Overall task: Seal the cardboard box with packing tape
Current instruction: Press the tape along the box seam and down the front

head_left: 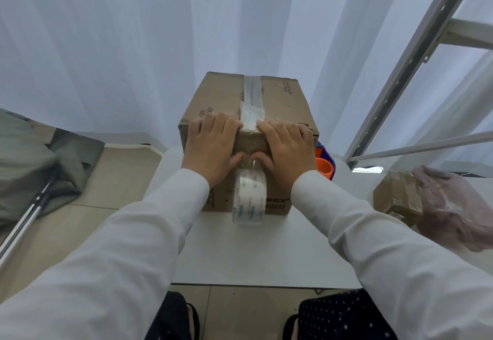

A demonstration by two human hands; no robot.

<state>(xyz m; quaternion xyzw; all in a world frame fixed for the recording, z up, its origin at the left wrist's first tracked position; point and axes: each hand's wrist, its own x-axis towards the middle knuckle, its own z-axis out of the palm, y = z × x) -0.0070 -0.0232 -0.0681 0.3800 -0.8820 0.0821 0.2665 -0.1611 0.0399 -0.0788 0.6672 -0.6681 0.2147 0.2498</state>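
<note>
Carrying a cardboard box (pixel 240 104) on a white table (pixel 253 254), box sitting toward far edge. Lying just right of box on same top, an orange-and-blue item (pixel 324 164), partly hidden. Standing on beige tiled floor (pixel 112 179).

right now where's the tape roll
In the head view the tape roll hangs against the near face of the cardboard box, low at centre, just below and between the left hand and right hand, above the white table.

matt brown cardboard box (pixel 226 94), glossy clear plastic tape roll (pixel 249 198), smooth white table (pixel 240 254)
</note>
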